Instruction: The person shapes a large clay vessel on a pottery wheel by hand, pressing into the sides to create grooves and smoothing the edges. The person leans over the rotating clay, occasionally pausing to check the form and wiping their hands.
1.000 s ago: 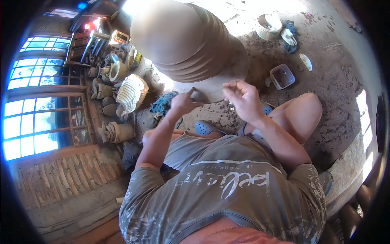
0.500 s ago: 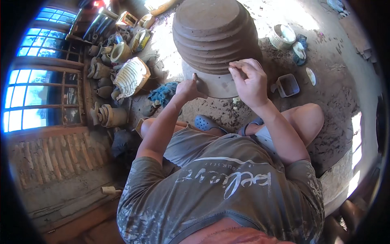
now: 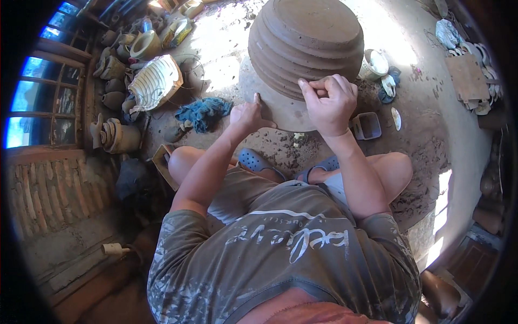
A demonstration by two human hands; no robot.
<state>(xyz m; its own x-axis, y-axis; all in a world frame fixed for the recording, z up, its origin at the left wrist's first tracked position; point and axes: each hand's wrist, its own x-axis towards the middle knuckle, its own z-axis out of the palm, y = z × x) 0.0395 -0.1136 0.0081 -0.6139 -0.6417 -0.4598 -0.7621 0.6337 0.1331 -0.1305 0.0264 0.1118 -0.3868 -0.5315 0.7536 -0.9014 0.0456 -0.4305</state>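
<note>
The ribbed clay pot (image 3: 305, 51) stands just beyond the right hand (image 3: 333, 103) — the nearer, fingertips together — with the left hand (image 3: 247, 115) leftward, thumb apart.

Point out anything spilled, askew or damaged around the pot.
Dark crumbs lie scattered on the floor near the sandals, looking like spilled clay. A blue-green cloth lies crumpled to the left, as if dropped. The ridged clay pot shows no obvious damage.
</note>
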